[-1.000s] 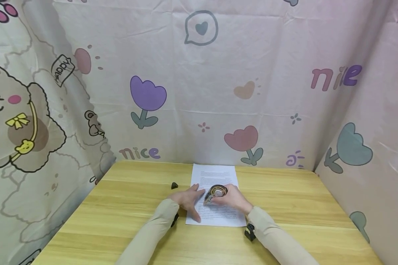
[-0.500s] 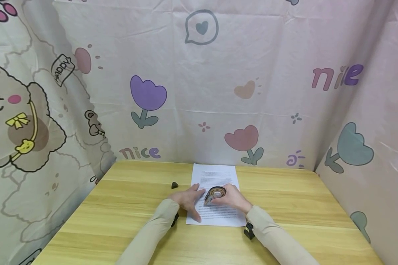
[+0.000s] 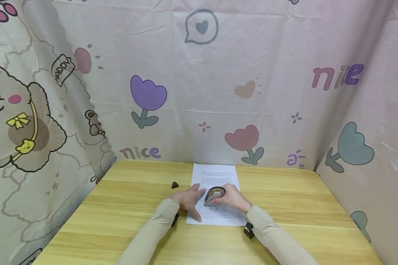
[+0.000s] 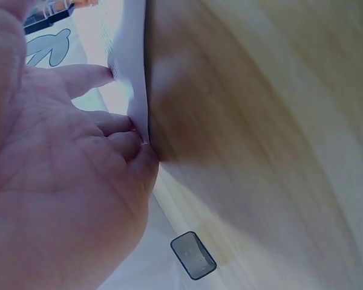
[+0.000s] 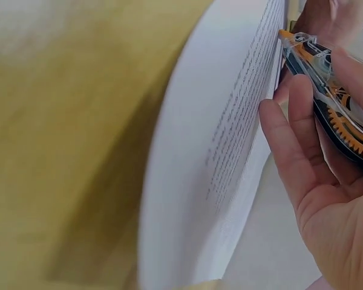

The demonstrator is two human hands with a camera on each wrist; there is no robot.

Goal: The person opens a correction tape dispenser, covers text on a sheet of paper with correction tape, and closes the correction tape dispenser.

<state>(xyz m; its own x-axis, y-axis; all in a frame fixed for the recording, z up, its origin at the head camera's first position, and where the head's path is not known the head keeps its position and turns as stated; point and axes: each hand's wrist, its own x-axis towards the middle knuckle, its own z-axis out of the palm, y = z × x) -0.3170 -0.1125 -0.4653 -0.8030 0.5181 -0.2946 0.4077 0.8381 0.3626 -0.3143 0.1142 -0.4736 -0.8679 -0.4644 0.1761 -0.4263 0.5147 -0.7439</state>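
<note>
A printed sheet of paper (image 3: 219, 219) lies on the wooden table. My left hand (image 3: 187, 200) rests with spread fingers on its left edge, thumb and fingertips on the page. In the left wrist view, the fingers of that hand (image 4: 78, 163) reach over the paper's edge (image 4: 133, 66). My right hand (image 3: 233, 198) pinches a correction tape dispenser (image 3: 216, 192), its narrow tip pointing down-left at the lines of text. The right wrist view shows the dispenser (image 5: 351, 130), clear with orange gears and a dark rim, between thumb and fingers.
A small dark cap (image 3: 175, 184) lies on the table (image 3: 285, 198) left of the paper; the left wrist view shows it as a dark translucent cap (image 4: 193, 255). A patterned curtain (image 3: 199, 81) surrounds the table at the back and sides.
The correction tape dispenser has tilted and shifted very slightly leftward in my right hand's grip, its tip staying near the same text. The left hand and the paper have kept their place.
</note>
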